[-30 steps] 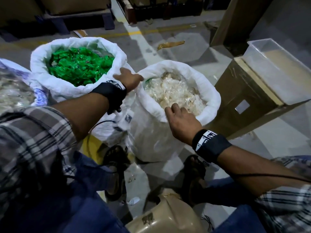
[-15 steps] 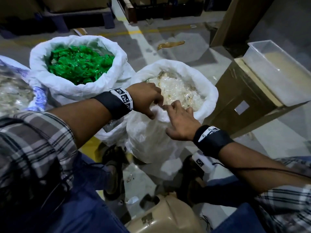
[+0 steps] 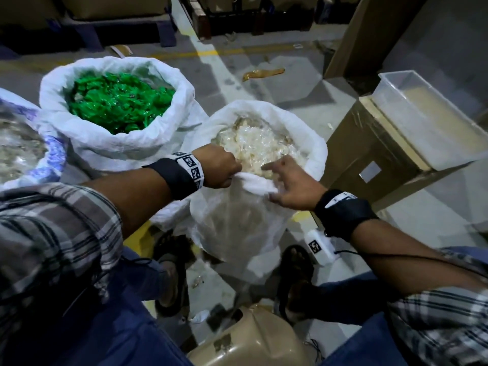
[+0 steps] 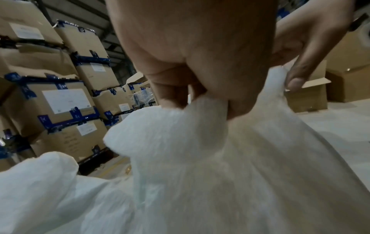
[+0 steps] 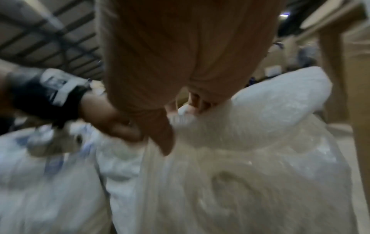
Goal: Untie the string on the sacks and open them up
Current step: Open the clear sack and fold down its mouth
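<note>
Sacks (image 3: 245,220), box (image 3: 369,154) on floor (image 3: 303,88)

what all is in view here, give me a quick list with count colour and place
sack of green packets: 1, white, open, floor, rear left
sack of pale clear packets: 1, white, open, floor centre, near rim pulled up
patterned sack: 1, white and blue, far left, partly cut off
clear plastic tub: 1, transparent, on top of the carton at right
cardboard carton: 1, brown, right of the centre sack
stacked cartons: several, brown with blue tape, background
tan wrapped bundle: 1, bottom centre, between the feet
sandals: 2, dark, on the floor
left hand: grips the centre sack's near rim
right hand: fingers pinch the same rim
</note>
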Demonstrator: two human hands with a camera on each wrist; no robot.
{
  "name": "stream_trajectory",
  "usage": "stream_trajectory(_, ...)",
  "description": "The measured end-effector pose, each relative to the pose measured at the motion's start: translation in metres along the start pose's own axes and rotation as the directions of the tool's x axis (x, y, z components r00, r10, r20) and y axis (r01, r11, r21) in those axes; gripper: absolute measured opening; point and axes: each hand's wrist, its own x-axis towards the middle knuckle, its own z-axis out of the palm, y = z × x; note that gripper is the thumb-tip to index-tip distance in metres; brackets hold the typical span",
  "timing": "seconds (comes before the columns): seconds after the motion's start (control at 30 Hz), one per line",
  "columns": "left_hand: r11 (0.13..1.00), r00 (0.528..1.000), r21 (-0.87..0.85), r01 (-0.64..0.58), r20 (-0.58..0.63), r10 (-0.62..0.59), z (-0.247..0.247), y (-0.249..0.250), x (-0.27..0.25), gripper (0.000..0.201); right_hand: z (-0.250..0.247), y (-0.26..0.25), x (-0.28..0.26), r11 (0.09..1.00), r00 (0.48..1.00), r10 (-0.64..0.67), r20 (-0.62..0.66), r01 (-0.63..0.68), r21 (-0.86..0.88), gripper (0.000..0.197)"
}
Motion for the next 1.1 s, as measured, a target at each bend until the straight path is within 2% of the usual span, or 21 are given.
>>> stream_trajectory(0.03, 1.0, 1.0, -0.004, 0.006, 0.02, -0.006, 0.001, 0.001, -0.001, 0.025, -0.005, 0.004, 0.001, 0.994, 0.985, 0.107, -0.135, -0.101, 0.052, 0.055)
stream_trajectory(0.07, 1.0, 0.999, -0.004, 0.018, 0.032, -0.018, 0.001, 0.0, -0.002, 0.025, -0.011, 0.009, 0.001, 0.971, 0.929, 0.238, -0.282, -0.23, 0.065, 0.051)
stream_trajectory(0.1, 0.999, 0.998, -0.005, 0.035, 0.043, -0.035, -0.001, -0.001, -0.004, 0.026, -0.018, 0.015, 0.002, 0.925, 0.852, 0.369, -0.371, -0.374, 0.061, 0.053)
stream_trajectory(0.13, 0.999, 0.997, -0.005, 0.054, 0.057, -0.053, -0.003, -0.002, -0.005, 0.027, -0.023, 0.02, 0.002, 0.86, 0.787, 0.493, -0.37, -0.506, 0.071, 0.06)
stream_trajectory(0.17, 0.997, 0.994, -0.002, 0.071, 0.078, -0.071, -0.005, -0.003, -0.006, 0.028, -0.026, 0.023, 0.003, 0.787, 0.739, 0.613, -0.278, -0.603, 0.133, 0.068)
stream_trajectory(0.2, 0.996, 0.99, 0.006, 0.084, 0.111, -0.084, -0.009, -0.004, -0.006, 0.028, -0.026, 0.024, 0.003, 0.703, 0.696, 0.704, -0.136, -0.659, 0.267, 0.07)
stream_trajectory(0.27, 0.996, 0.977, 0.016, 0.091, 0.193, -0.093, -0.02, -0.003, -0.006, 0.031, -0.021, 0.02, 0.003, 0.434, 0.637, 0.764, 0.102, -0.624, 0.65, 0.05)
stream_trajectory(0.3, 0.996, 0.969, 0.017, 0.087, 0.231, -0.088, -0.026, -0.004, -0.005, 0.035, -0.018, 0.019, 0.003, 0.319, 0.623, 0.767, 0.154, -0.578, 0.751, 0.036)
stream_trajectory(0.37, 0.996, 0.965, -0.032, 0.079, 0.252, -0.068, -0.036, -0.003, -0.005, 0.054, -0.015, 0.019, 0.008, 0.211, 0.619, 0.756, 0.212, -0.538, 0.816, 0.015)
stream_trajectory(0.43, 0.979, 0.988, -0.19, 0.069, 0.147, -0.041, -0.045, 0.005, -0.004, 0.064, -0.017, 0.019, 0.011, 0.073, 0.615, 0.724, 0.311, -0.517, 0.853, 0.007)
stream_trajectory(0.5, 0.945, 1.0, -0.328, 0.001, -0.017, -0.007, -0.05, 0.021, 0.002, 0.058, -0.024, 0.022, 0.013, -0.07, 0.604, 0.704, 0.374, -0.465, 0.883, 0.005)
stream_trajectory(0.57, 0.934, 0.997, -0.356, -0.031, -0.078, 0.003, -0.047, 0.036, 0.01, 0.063, -0.028, 0.023, 0.014, -0.137, 0.62, 0.666, 0.414, -0.443, 0.886, 0.016)
stream_trajectory(0.63, 0.945, 0.999, -0.327, 0.016, -0.037, -0.029, -0.036, 0.041, 0.015, 0.072, -0.03, 0.022, 0.014, -0.197, 0.642, 0.613, 0.461, -0.44, 0.876, 0.014)
stream_trajectory(0.77, 0.95, 0.992, -0.293, 0.105, -0.04, -0.121, -0.02, 0.033, 0.013, 0.045, -0.035, 0.028, 0.011, -0.297, 0.635, 0.549, 0.543, -0.459, 0.837, 0.016)
stream_trajectory(0.83, 0.947, 0.985, -0.297, 0.121, -0.081, -0.151, -0.016, 0.033, 0.011, 0.04, -0.036, 0.027, 0.009, -0.337, 0.618, 0.549, 0.563, -0.452, 0.826, 0.016)
stream_trajectory(0.9, 0.962, 0.98, -0.255, 0.094, -0.145, -0.134, -0.013, 0.036, 0.012, 0.039, -0.036, 0.022, 0.009, -0.305, 0.598, 0.606, 0.525, -0.434, 0.848, 0.003)
stream_trajectory(0.93, 0.97, 0.979, -0.229, 0.081, -0.166, -0.121, -0.011, 0.036, 0.011, 0.039, -0.034, 0.02, 0.009, -0.235, 0.589, 0.646, 0.486, -0.453, 0.86, 0.005)
stream_trajectory(1.0, 0.978, 0.981, -0.193, 0.074, -0.164, -0.106, -0.009, 0.035, 0.009, 0.041, -0.031, 0.023, 0.009, 0.017, 0.581, 0.737, 0.345, -0.526, 0.85, 0.007)
stream_trajectory(1.07, 0.986, 0.988, -0.158, 0.047, -0.139, -0.07, -0.007, 0.031, 0.007, 0.039, -0.028, 0.037, 0.012, 0.388, 0.588, 0.809, 0.017, -0.556, 0.735, 0.038)
stream_trajectory(1.1, 0.99, 0.989, -0.142, 0.022, -0.143, -0.042, -0.008, 0.03, 0.007, 0.036, -0.029, 0.04, 0.012, 0.554, 0.624, 0.77, -0.13, -0.554, 0.622, 0.051)
